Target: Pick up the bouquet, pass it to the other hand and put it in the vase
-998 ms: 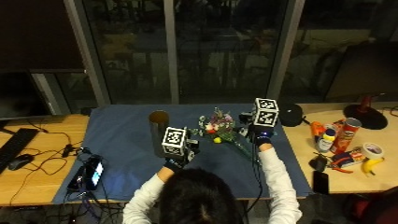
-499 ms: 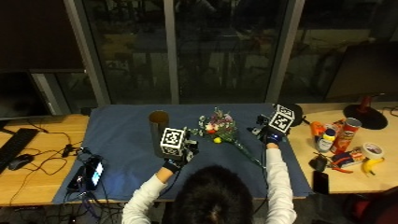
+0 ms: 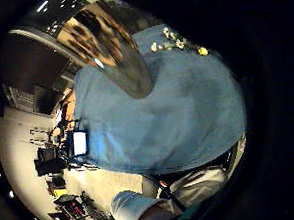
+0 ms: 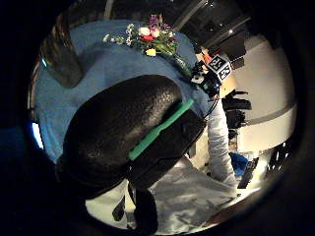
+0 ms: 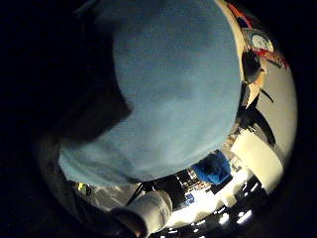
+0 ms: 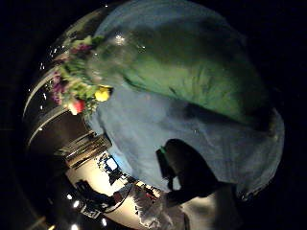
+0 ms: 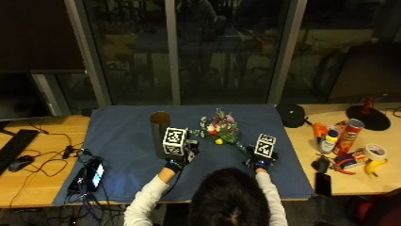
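A bouquet (image 7: 220, 130) of pink, white and yellow flowers lies on the blue cloth (image 7: 125, 155), its green stems running towards my right hand (image 7: 262, 159). That hand is low over the stem ends; its fingers are hidden. In the right thumb side palm view the green stems (image 6: 192, 76) fill much of the picture and the blooms (image 6: 79, 91) lie beyond. A tall brown vase (image 7: 159, 128) stands upright to the left of the bouquet. My left hand (image 7: 178, 151) rests on the cloth beside the vase's foot, fingers loosely curled, holding nothing. The vase (image 3: 113, 47) looms close in the left little finger side palm view.
A phone (image 7: 94, 173) with cables lies at the cloth's left edge, a keyboard (image 7: 15, 141) and mouse further left. A black round object (image 7: 291, 115), cans (image 7: 348, 136), tape (image 7: 374, 151) and a banana (image 7: 374, 165) crowd the wooden table on the right. Windows stand behind.
My right hand has come back towards me and down, from beside the blooms to the stem ends. The left hand has stayed by the vase.
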`<move>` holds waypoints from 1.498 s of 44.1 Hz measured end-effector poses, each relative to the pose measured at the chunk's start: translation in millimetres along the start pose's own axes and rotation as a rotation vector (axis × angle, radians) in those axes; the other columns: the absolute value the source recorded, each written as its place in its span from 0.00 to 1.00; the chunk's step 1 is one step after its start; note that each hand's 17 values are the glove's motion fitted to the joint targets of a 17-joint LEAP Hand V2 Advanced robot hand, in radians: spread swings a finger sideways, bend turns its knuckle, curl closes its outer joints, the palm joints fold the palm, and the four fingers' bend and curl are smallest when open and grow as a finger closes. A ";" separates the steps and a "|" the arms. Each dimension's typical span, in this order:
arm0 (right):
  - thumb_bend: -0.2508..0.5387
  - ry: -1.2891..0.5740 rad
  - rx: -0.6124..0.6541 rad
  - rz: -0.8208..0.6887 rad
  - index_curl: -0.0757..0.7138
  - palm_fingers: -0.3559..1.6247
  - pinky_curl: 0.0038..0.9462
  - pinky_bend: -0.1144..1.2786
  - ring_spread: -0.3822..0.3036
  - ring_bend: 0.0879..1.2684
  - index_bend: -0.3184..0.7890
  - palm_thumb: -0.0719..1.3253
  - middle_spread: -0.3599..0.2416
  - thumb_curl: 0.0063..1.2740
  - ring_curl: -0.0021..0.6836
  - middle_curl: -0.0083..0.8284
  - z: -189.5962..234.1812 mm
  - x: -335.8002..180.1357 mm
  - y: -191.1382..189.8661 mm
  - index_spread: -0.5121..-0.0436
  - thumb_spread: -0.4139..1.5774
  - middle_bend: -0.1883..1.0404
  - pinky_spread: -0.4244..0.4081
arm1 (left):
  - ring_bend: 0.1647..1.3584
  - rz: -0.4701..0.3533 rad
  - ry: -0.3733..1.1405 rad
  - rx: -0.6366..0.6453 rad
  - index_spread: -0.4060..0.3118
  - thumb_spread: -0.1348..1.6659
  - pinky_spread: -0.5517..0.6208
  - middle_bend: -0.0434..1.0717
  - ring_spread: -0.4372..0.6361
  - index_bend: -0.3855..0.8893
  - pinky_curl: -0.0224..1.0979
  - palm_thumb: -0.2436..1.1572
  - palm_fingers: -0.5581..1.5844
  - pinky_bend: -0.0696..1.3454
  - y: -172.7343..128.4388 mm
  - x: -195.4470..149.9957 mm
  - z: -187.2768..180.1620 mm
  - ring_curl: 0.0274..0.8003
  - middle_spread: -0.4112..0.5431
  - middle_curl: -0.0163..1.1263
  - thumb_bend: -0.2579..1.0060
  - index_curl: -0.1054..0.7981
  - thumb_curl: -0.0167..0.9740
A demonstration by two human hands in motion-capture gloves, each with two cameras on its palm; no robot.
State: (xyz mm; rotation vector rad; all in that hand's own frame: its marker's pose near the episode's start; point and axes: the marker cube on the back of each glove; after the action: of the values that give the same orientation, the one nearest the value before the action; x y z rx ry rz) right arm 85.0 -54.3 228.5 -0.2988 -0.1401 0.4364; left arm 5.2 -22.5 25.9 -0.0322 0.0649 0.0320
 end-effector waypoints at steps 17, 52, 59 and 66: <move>0.53 -0.142 0.325 -0.046 0.41 0.91 0.38 0.53 0.25 0.60 0.50 0.70 0.30 0.30 0.64 0.60 -4.7 -30.0 2.3 0.58 0.75 0.57 0.19 | 0.51 0.068 0.016 -0.191 0.66 0.64 0.79 0.29 0.72 0.36 0.33 0.16 0.30 0.49 11.7 -1.8 0.9 0.35 0.74 0.31 0.18 0.26 0.23; 0.30 -1.262 0.390 -0.629 0.76 0.89 0.50 0.59 0.29 0.78 0.80 0.76 0.35 0.38 0.81 0.76 -112.8 -144.1 88.4 0.66 0.60 0.85 0.22 | 0.51 0.192 1.109 -0.333 0.88 0.62 0.79 0.21 0.75 0.37 0.34 0.34 0.26 0.50 -94.2 57.4 -64.1 0.35 0.82 0.31 0.23 0.28 0.32; 0.29 -1.351 0.375 -0.749 0.77 0.88 0.51 0.60 0.29 0.78 0.78 0.76 0.36 0.43 0.81 0.76 -85.6 -183.5 71.9 0.65 0.53 0.85 0.23 | 0.51 0.136 1.387 -0.201 0.85 0.61 0.80 0.21 0.77 0.39 0.33 0.41 0.24 0.50 -119.4 79.3 -77.2 0.33 0.84 0.30 0.22 0.27 0.34; 0.29 -1.349 0.480 -0.893 0.78 0.88 0.52 0.61 0.30 0.78 0.76 0.76 0.36 0.47 0.81 0.76 -83.9 -210.6 93.5 0.64 0.49 0.85 0.23 | 0.46 0.182 1.388 -0.152 0.84 0.59 0.81 0.24 0.77 0.45 0.30 0.44 0.30 0.44 -119.4 102.0 -85.5 0.31 0.84 0.30 0.19 0.32 0.35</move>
State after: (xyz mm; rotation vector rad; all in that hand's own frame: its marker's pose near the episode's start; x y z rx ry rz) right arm -124.4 -86.6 105.0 0.5812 -1.4033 -0.2977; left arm 105.5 -141.5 -62.3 -0.1969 1.4537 0.1930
